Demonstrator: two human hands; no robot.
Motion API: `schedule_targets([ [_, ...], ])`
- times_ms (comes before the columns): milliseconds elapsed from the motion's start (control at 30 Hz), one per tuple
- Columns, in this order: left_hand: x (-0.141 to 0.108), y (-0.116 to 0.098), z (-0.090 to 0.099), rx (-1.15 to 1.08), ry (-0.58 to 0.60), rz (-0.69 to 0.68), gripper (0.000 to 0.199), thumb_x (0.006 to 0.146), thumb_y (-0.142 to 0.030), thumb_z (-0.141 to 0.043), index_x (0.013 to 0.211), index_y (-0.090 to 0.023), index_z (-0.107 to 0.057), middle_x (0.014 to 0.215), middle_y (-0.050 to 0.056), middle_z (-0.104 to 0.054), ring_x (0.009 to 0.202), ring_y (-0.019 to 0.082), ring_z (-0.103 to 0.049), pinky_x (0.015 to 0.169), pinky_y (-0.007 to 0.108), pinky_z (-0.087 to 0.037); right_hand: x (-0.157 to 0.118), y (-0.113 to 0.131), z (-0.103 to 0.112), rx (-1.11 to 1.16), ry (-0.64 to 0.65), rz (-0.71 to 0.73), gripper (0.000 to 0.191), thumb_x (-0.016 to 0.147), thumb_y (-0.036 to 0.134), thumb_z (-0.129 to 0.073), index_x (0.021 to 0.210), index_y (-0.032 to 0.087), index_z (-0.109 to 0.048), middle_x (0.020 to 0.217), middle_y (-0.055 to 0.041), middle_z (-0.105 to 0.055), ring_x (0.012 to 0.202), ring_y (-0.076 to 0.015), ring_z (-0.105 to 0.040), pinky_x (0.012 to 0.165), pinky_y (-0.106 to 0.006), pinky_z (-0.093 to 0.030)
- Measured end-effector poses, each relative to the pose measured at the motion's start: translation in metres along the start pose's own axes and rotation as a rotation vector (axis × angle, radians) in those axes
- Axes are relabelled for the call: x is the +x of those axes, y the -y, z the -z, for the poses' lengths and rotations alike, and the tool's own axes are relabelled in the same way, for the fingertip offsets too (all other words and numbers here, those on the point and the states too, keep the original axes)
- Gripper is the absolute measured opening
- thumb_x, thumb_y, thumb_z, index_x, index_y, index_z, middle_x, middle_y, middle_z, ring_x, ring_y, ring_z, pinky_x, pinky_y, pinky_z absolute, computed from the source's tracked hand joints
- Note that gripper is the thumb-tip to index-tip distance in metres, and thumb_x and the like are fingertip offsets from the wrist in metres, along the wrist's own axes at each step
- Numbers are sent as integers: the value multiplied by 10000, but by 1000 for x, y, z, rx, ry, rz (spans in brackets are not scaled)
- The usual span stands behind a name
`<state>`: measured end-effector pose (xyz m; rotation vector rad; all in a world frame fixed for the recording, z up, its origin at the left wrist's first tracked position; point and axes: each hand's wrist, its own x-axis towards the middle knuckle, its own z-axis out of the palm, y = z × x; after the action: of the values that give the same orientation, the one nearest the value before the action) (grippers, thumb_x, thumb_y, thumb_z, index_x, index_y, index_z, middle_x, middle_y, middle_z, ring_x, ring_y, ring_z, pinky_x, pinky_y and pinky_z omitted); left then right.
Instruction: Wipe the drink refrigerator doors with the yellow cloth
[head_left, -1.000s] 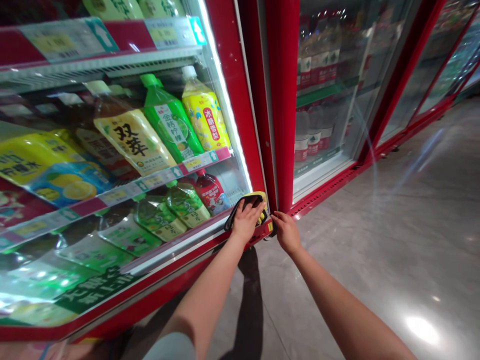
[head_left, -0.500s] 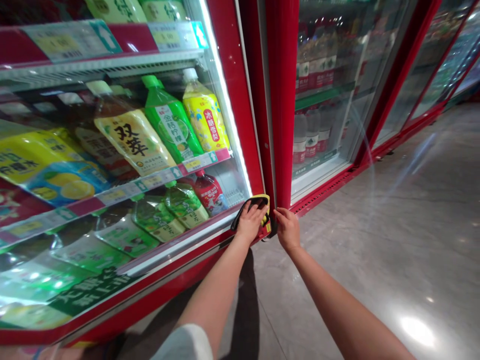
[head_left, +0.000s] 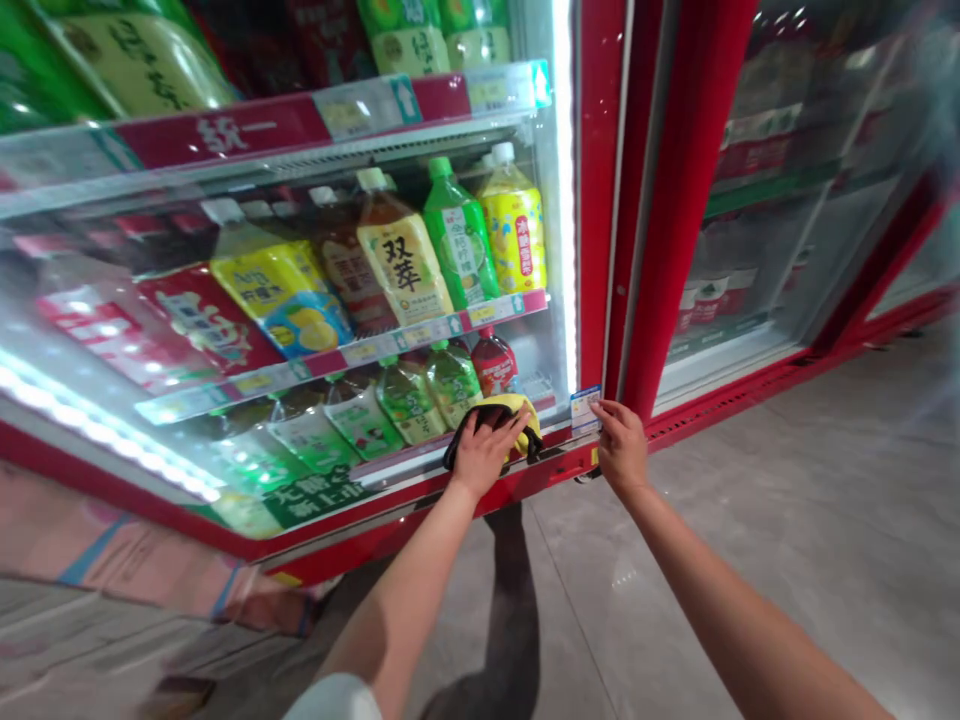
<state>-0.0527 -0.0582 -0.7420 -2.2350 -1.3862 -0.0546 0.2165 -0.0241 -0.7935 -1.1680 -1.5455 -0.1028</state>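
Observation:
My left hand (head_left: pixel 484 455) presses a yellow and black cloth (head_left: pixel 517 403) against the lower right corner of a lit drinks fridge door, fingers spread over it. My right hand (head_left: pixel 622 440) is beside it with thumb and fingers pinched together at the right edge of a small blue and white label (head_left: pixel 585 410). The label sits over the red door frame (head_left: pixel 600 200); whether it is stuck there, I cannot tell. Behind the glass, just above the cloth, stand a small red-labelled bottle (head_left: pixel 495 362) and several green tea bottles (head_left: pixel 405 400).
More drink bottles fill the shelf (head_left: pixel 352 355) above. A second red-framed fridge (head_left: pixel 757 385) adjoins on the right. Pink cartons (head_left: pixel 112 540) stand at the lower left. Grey tiled floor (head_left: pixel 720 560) runs below the fridges.
The view has swung left, bringing more of the fridge in. My left hand and the cloth have slid left off the frame's corner, and the label now shows at my right fingertips.

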Motion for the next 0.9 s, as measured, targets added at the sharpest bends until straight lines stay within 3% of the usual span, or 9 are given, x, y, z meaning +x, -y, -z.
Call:
schedule_targets([
  [100,-32,16,4,24,54,36,693,993,-132,-416,1618,-369,-234,1594,7,-479,1392,283,-496,1192,588,-351,2,13,-3,44,19,20,490,799,30,-465,1134,241,-754,1177,-103,-710,1050,-262,-648,904,-448,-565],
  [200,-48,33,9,10,137,-113,692,989,-100,-430,1582,-434,-300,1433,-55,-652,1332,183,-560,1202,447,-379,6,28,-5,75,31,52,493,798,40,-479,1144,263,-749,1160,-91,-712,1028,-259,-649,898,-446,-558],
  [267,-53,45,16,14,133,-123,701,994,-102,-428,1580,-460,-287,1440,-79,-645,1347,159,-547,1223,420,-356,9,38,-7,100,32,64,487,799,54,-490,1151,272,-748,1165,-89,-712,1021,-262,-651,894,-448,-556],
  [333,-62,56,23,43,91,-6,695,998,-129,-428,1596,-445,-264,1561,-52,-527,1372,211,-521,1236,500,-333,11,48,-9,129,31,68,483,797,64,-496,1151,275,-749,1173,-89,-712,1024,-265,-653,896,-452,-555],
  [400,-78,63,27,85,59,234,695,995,-188,-473,1608,-427,-251,1650,-11,-388,1367,285,-509,1224,608,-314,12,58,-12,150,34,68,479,798,69,-494,1144,274,-754,1173,-91,-713,1029,-269,-657,897,-459,-556],
  [500,-109,65,24,107,119,542,770,948,-273,-605,1620,-382,-244,1686,60,-299,1339,342,-515,1190,686,-320,12,76,-19,169,48,77,467,807,73,-494,1130,277,-763,1155,-87,-719,1019,-266,-669,891,-468,-564],
  [600,-130,66,18,48,181,486,819,911,-210,-643,1604,-417,-257,1679,41,-323,1302,324,-553,1176,679,-357,14,99,-25,211,64,117,449,828,82,-502,1141,271,-762,1160,-92,-718,1017,-257,-681,877,-460,-576],
  [733,-141,92,22,-3,127,390,836,919,-102,-564,1572,-517,-245,1669,-74,-336,1345,283,-534,1228,619,-323,19,131,-28,271,82,214,409,881,103,-508,1167,263,-753,1174,-109,-718,1022,-257,-688,877,-458,-577],
  [900,-169,117,18,-60,-110,760,845,868,-179,-686,1605,-352,-312,1688,69,-299,1416,366,-481,1254,649,-213,20,157,-31,308,77,267,386,907,110,-514,1163,271,-754,1143,-104,-729,1010,-256,-700,860,-441,-579],
])
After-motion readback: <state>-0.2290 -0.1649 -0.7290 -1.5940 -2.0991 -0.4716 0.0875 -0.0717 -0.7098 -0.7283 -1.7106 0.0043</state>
